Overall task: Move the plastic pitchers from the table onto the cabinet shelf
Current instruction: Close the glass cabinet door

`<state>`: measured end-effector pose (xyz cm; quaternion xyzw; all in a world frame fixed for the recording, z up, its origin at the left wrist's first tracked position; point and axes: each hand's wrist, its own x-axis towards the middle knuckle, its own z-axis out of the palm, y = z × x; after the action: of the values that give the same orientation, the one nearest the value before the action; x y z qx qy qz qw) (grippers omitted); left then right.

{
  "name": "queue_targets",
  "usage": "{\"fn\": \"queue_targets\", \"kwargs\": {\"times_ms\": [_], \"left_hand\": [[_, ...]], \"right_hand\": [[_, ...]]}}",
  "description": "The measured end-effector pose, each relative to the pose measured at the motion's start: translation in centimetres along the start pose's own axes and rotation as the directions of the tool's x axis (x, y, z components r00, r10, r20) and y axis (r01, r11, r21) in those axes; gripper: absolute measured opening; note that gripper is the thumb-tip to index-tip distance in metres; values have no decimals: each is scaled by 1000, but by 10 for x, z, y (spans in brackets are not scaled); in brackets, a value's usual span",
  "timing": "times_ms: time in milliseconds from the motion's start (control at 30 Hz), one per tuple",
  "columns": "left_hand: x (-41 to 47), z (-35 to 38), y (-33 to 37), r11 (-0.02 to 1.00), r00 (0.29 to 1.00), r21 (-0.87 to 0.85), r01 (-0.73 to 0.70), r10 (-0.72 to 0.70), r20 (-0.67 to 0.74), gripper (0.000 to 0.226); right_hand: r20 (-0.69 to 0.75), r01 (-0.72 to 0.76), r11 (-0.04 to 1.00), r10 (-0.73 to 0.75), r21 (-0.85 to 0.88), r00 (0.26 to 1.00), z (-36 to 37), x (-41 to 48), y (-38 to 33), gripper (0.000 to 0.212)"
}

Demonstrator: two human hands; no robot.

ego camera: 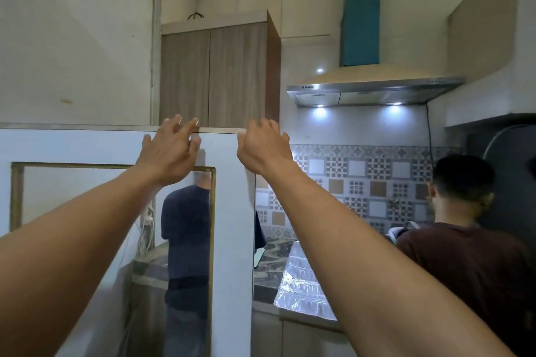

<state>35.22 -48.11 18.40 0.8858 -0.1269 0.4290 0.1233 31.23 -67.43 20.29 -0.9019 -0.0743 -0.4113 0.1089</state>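
white partition (87, 145) edge under both empty hands (171, 148).

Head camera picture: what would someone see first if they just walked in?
Two bare arms reach up the middle, the left hand and right hand empty, fingers spread near the top edge of a white partition. On the right, a steel range hood shines two bright lights down.

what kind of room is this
Most likely a home kitchen: a steel range hood with its lights on, a patterned tile backsplash and a marble-look countertop below.
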Motion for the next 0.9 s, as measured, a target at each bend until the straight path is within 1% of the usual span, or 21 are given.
{"fn": "queue_targets", "kwargs": {"times_ms": [100, 167, 233, 333, 400, 533, 633, 700, 800, 900], "left_hand": [[10, 9, 4, 999, 998, 42, 14, -17, 55, 55], [13, 13, 8, 998, 998, 47, 32, -35, 57, 55], [12, 13, 12, 998, 997, 34, 53, -55, 51, 55], [7, 7, 17, 998, 997, 29, 55, -57, 42, 56], [0, -4, 18, 998, 998, 12, 55, -55, 30, 56], [-21, -36, 17, 997, 997, -59, 51, -48, 59, 68], [-36, -67, 20, 993, 994, -96, 69, -61, 89, 73], [-53, -91, 27, 986, 992, -133, 101, -89, 91, 69], [-84, -128, 32, 976, 994, -187, 109, -102, 47, 63], [-118, -170, 24, 958, 990, -252, 138, -137, 19, 61]], "right_hand": [[90, -22, 989, 9, 145, 996, 1, 5, 11, 25], [116, -33, 973, 7, 228, 993, 3, 6, 17, 23], [119, -29, 960, -4, 277, 993, 2, 4, 19, 27], [113, -20, 946, -18, 323, 993, -5, -1, 19, 40], [101, -22, 935, -15, 354, 995, -15, -8, 13, 43], [70, -16, 897, -17, 441, 997, -42, -32, -5, 44], [66, 4, 870, -41, 493, 997, -66, -48, -19, 34], [88, 17, 843, -76, 538, 993, -87, -62, -31, 28], [131, 12, 762, -127, 648, 983, -116, -82, -56, 22], [149, 32, 700, -197, 713, 969, -140, -102, -89, 20]]}}
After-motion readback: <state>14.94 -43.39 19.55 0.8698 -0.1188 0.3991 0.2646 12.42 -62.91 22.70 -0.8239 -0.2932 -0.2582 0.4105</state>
